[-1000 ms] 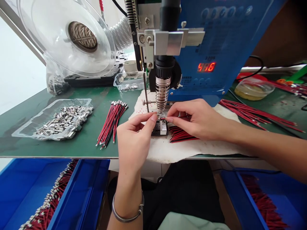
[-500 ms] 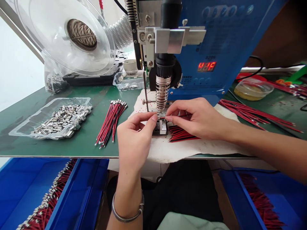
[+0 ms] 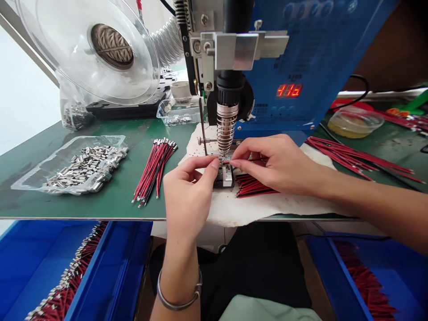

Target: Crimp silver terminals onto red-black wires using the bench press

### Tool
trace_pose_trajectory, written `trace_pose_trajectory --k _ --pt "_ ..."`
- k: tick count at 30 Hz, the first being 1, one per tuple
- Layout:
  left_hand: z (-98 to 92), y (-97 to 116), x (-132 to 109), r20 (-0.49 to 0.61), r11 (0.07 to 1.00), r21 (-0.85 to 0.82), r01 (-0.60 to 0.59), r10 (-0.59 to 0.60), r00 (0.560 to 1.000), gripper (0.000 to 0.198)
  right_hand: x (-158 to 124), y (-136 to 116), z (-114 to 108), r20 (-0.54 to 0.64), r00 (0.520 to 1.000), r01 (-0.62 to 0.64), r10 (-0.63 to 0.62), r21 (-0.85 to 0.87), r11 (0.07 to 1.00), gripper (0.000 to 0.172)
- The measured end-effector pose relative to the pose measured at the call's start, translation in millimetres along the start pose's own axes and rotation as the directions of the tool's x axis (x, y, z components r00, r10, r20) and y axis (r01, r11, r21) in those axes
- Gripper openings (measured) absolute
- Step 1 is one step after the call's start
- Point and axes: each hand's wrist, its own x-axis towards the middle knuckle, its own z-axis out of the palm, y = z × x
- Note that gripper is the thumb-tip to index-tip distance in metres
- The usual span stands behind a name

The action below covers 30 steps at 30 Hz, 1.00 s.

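Note:
My left hand (image 3: pixel 189 191) is closed, thumb and forefinger pinched at the left of a small metal fixture (image 3: pixel 228 176). What sits between those fingertips is hidden. My right hand (image 3: pixel 279 164) pinches a thin wire (image 3: pixel 262 160), with a bit of red showing at its fingertips on the fixture's right. Right above both hands, the spring-wrapped soldering iron (image 3: pixel 227 127) of the blue machine points down at the work. Under my right hand lies a bundle of red and black wires (image 3: pixel 252 186) on a white cloth (image 3: pixel 230 209).
To the left stand a clear tray of metal connectors (image 3: pixel 88 169) and a pile of wires with connectors (image 3: pixel 155 171). More red wires (image 3: pixel 354 156) lie to the right. Blue bins (image 3: pixel 127 267) sit below the table edge. The blue machine (image 3: pixel 287 107) rises behind.
Both hands keep almost the same place at the fixture under the iron. The machine's red display reads differently, and the camera view has shifted slightly.

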Motion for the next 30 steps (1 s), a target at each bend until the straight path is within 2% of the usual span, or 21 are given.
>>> trace_pose_trajectory --k 10,30 --pt "0.2 -1.7 -0.7 -0.003 1.000 -0.004 0.002 -0.002 1.000 0.019 -1.7 -1.4 0.7 -0.016 1.000 -0.020 0.019 -0.071 0.997 0.013" --pt "0.5 -1.1 -0.9 -0.002 1.000 -0.006 -0.002 0.002 1.000 0.016 -1.9 -1.8 1.4 -0.017 0.999 -0.052 0.051 -0.038 0.998 0.012"
